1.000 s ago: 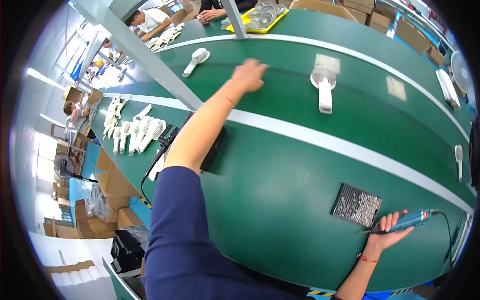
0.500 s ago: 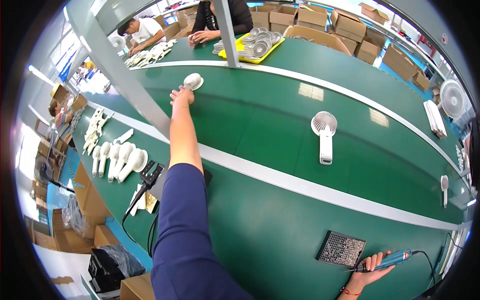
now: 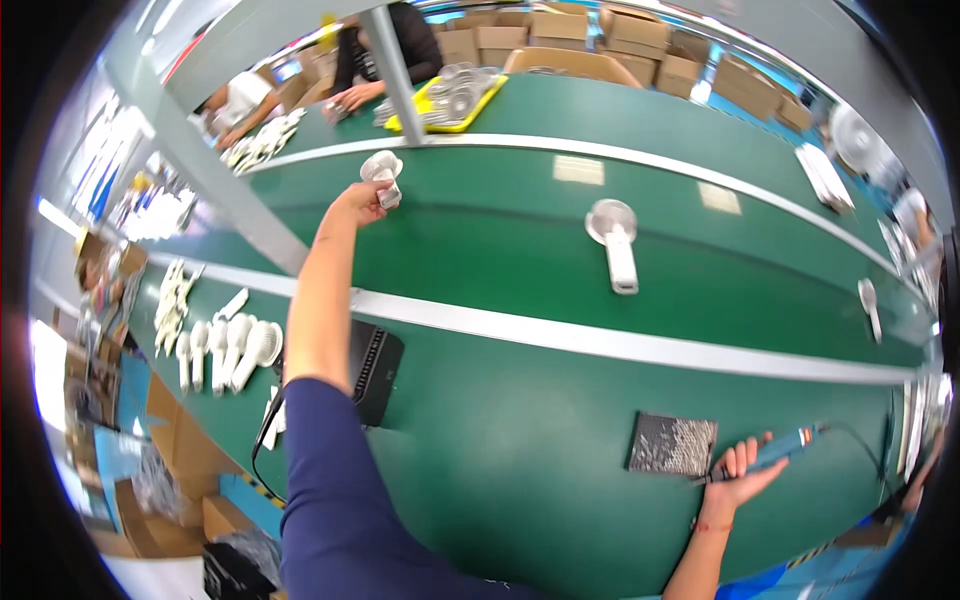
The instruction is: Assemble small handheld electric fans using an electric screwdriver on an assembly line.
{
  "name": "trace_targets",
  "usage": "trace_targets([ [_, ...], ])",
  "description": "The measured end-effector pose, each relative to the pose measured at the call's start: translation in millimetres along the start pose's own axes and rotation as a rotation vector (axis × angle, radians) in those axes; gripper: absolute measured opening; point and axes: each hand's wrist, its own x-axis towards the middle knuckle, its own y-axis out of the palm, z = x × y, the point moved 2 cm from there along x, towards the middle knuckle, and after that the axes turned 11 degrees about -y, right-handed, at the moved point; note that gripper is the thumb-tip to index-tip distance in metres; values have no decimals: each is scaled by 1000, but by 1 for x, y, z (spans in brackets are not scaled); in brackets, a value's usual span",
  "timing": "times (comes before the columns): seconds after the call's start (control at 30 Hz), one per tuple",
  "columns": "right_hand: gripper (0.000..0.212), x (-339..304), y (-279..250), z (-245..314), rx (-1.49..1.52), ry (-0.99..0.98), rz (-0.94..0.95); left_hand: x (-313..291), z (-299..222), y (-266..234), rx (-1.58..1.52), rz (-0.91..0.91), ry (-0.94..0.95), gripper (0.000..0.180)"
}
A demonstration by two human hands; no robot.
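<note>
Stretched out far over the green bench, my left hand [image 3: 366,200] is closed on the handle of a white handheld fan [image 3: 381,165]. The round fan head points away from me, beyond my fingers. At the lower right, my right hand [image 3: 738,476] grips a blue electric screwdriver [image 3: 785,450] with a cord. Its dark tip points left, close by a black tray of small metal screws [image 3: 672,444]. Another white handheld fan [image 3: 620,260] lies in the middle of the green strip, out of reach of both hands.
Several white fans [image 3: 235,350] lie at left, beside a black box-shaped device [image 3: 378,375]. A pale rail [image 3: 560,340] crosses the bench; a grey post [image 3: 210,180] rises at left. Across the bench, a person in black [image 3: 410,45] sits by a yellow tray [image 3: 470,122].
My left hand has closed on the fan's handle, which has swung toward me. The view has shifted, and my right hand still holds the screwdriver beside the screw tray.
</note>
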Motion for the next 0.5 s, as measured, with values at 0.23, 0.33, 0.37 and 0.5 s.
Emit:
trace_targets([
  [0.23, 50, 5, -5, 0, 20, 51, 3, -252, 76, 202, -64, 704, 264, 30],
  [0.33, 51, 9, -11, 1, 82, 78, 55, -355, 141, 237, -238, 890, 160, 30],
  [0.37, 52, 9, -10, 0, 73, 80, 33, -375, 158, 243, -273, 981, 117, 31],
  [0.5, 54, 10, -12, -4, 75, 114, 49, -423, 202, 245, -275, 982, 120, 41],
])
